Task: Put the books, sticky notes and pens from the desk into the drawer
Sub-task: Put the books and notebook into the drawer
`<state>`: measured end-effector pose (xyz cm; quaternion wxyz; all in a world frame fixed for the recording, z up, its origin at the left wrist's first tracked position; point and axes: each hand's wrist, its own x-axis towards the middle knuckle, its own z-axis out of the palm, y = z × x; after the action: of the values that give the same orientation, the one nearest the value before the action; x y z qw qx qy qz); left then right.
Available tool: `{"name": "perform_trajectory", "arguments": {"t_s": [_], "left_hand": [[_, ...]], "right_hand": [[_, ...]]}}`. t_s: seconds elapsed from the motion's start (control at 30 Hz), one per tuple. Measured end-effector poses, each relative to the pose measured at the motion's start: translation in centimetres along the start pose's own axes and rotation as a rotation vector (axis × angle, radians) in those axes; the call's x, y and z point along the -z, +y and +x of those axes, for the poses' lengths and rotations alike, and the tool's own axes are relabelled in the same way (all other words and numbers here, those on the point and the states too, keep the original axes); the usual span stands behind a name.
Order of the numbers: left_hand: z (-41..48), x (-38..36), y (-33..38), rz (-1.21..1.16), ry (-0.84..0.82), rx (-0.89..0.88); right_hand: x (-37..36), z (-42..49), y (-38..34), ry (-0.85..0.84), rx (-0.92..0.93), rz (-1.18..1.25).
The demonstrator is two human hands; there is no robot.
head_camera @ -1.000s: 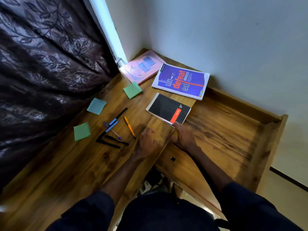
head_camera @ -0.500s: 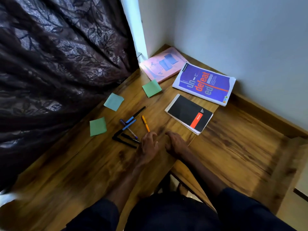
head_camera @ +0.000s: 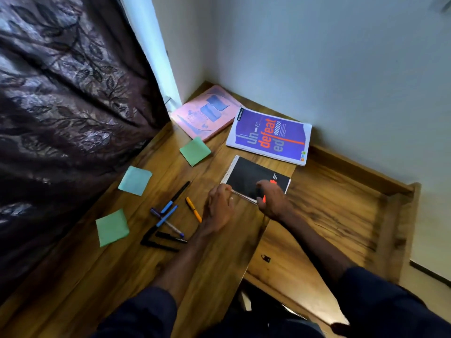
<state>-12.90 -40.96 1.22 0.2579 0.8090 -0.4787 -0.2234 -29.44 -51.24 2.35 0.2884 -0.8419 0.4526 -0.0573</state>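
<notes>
Black spiral-bound notebook with red stripe (head_camera: 251, 174) flat on wooden desk (head_camera: 146, 276), its near-right corner at edge beside open wooden drawer (head_camera: 329, 215). Right hand (head_camera: 273, 201) curled round that corner, thumb on cover; blurred. Left hand (head_camera: 218, 208): fingers pressed together, tips touching notebook's near-left corner. Purple "undefeated" book (head_camera: 268, 135) and pink book (head_camera: 205, 113) by wall. Green square sticky note (head_camera: 195, 151), light-blue square sticky note (head_camera: 135, 180), second green sticky note (head_camera: 112, 228), orange pen (head_camera: 193, 209), cluster of dark and blue pens (head_camera: 166, 223) on desk left of hands.

Books (head_camera: 269, 136) back R on desk (head_camera: 97, 276), sticky notes (head_camera: 195, 151) L, pens (head_camera: 168, 215) btwn, drawer (head_camera: 329, 215) R of desk.
</notes>
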Motion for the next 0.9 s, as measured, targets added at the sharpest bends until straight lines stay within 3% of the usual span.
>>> {"name": "perform_trajectory", "arguments": {"t_s": [0.27, 0.43, 0.57, 0.67, 0.83, 0.9], "left_hand": [[7.8, 0.0, 2.4, 0.085, -0.072, -0.051], [16.4, -0.4, 3.5, 0.087, -0.040, 0.165], [21.3, -0.9, 3.4, 0.132, -0.214, 0.224], [22.8, -1.6, 3.6, 0.173, -0.255, 0.247], [23.0, -2.2, 3.3, 0.247, -0.251, 0.191], [22.9, -1.9, 3.2, 0.223, -0.227, 0.166]], "right_hand": [[2.9, 7.2, 4.0, 0.084, -0.169, 0.033], [4.3, 12.5, 9.2, 0.451, -0.479, 0.248], [5.4, 15.5, 12.9, 0.396, -0.815, 0.401], [5.8, 15.8, 14.3, 0.362, -0.836, 0.493], [7.1, 15.2, 14.4, 0.347, -0.786, 0.387], [8.4, 14.8, 13.6, 0.279, -0.737, 0.636]]}}
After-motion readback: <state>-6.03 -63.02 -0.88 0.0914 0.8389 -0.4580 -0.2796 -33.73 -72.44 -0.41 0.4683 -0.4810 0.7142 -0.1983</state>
